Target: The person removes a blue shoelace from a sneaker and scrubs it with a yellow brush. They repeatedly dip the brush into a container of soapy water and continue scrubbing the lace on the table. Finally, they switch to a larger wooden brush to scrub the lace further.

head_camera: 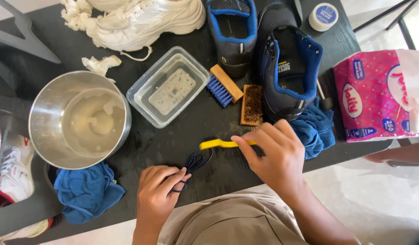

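Note:
My left hand (158, 189) pinches a dark blue shoelace (194, 162) against the black table (182, 136) near its front edge. My right hand (274, 152) grips a small yellow-handled brush (215, 144) whose head lies over the looped lace. Just beyond my right hand stand two dark shoes with blue lining (284, 68), the nearer one unlaced.
A steel bowl of soapy water (80, 119) stands at left, a clear tub of water (168, 86) in the middle. Two wooden brushes (225, 85), blue cloths (87, 190), white sneakers (141, 20), a small tin (323, 16) and a pink tissue pack (377, 95) surround them.

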